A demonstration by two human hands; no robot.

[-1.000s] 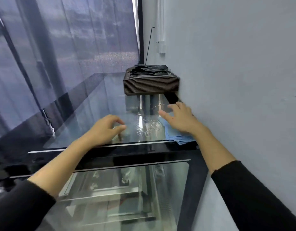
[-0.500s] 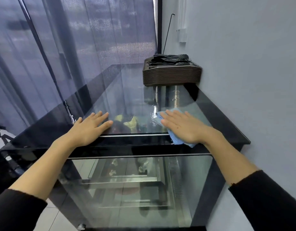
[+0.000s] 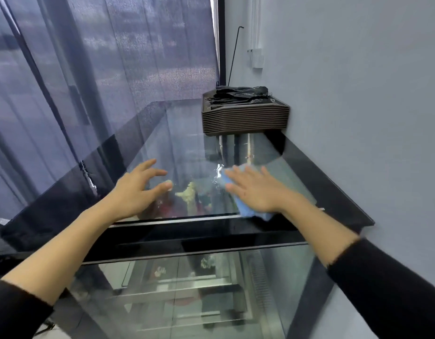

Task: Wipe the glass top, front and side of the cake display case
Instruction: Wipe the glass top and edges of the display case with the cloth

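Right hand (image 3: 258, 189) lay flat, fingers straight and slightly spread, palm down on one blue cloth (image 3: 247, 210), pressing it onto the glass top (image 3: 182, 148) of the cake display case. The cloth sat at the near right part of the top, just behind the black near edge frame (image 3: 199, 231), with blue showing past the fingertips and under the wrist. Left hand (image 3: 138, 192) was open with fingers spread and a little bent, holding nothing, over the near left part of the same top. Could not tell whether its fingertips touched the glass. The two hands were apart, with bare glass between them. Both forearms were bare, with black sleeves (image 3: 392, 285) pushed up. One stack of brown trays (image 3: 245, 118) stood on the far right of the top against the grey wall (image 3: 358, 106); the trays were packed too tight for a sure count. One crumpled black plastic bag (image 3: 243, 90) lay on that stack. The upright pane facing the person (image 3: 187, 289) showed shelves and small blurred items inside. A sheer grey curtain (image 3: 101, 69) hung along the left. One white fitting (image 3: 257, 58) was on the wall, and one thin black rod (image 3: 233, 57) stood just left of it.
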